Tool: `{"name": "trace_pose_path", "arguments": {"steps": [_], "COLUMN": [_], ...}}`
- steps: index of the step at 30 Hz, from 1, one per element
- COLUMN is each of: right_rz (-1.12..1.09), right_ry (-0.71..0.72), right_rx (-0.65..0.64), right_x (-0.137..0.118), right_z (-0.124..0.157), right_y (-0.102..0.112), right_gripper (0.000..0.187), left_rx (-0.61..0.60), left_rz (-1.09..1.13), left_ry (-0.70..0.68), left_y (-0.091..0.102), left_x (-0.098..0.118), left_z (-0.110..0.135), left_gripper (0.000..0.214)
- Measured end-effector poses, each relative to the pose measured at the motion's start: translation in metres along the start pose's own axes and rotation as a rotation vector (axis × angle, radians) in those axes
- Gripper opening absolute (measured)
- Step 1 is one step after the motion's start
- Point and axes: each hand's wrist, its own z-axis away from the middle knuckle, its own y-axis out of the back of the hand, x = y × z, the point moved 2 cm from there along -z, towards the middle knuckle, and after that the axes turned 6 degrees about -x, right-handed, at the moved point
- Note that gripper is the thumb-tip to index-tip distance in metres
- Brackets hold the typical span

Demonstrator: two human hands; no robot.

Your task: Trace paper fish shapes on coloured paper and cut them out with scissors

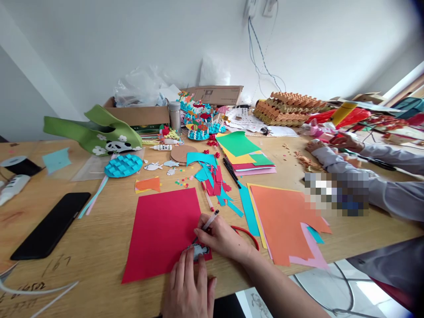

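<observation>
A sheet of red paper (162,229) lies on the wooden table in front of me. On its lower right corner rests a small grey-white fish cutout (198,251). My left hand (190,280) lies with its fingers stretched out, their tips pressing on the cutout. Pinched in my right hand (220,236) is a pen (211,219) with a clear barrel, its tip down at the cutout's upper edge. The red handle of what look like scissors (248,232) shows beside my right wrist, the rest hidden. Several white paper fish (153,166) lie beyond the sheet.
Cut orange paper (281,216) and a stack of coloured sheets (240,143) lie to the right, blue and red scraps (217,179) between. A black phone (53,225) and a blue woven paper disc (123,165) are left. Another person's hands (347,142) work at far right.
</observation>
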Motion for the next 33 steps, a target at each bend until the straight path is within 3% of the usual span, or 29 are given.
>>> {"name": "trace_pose_path", "arguments": {"steps": [33], "right_rz": [0.019], "right_ry": [-0.026], "right_rx": [-0.008], "right_x": [-0.006], "right_z": [0.003], "right_y": [0.011], "right_gripper": [0.019], "left_rx": [-0.006], "left_rz": [0.005], "left_ry": [-0.025], "left_y": [0.001], "left_x": [-0.003], "left_z": [-0.004], "left_gripper": [0.031]}}
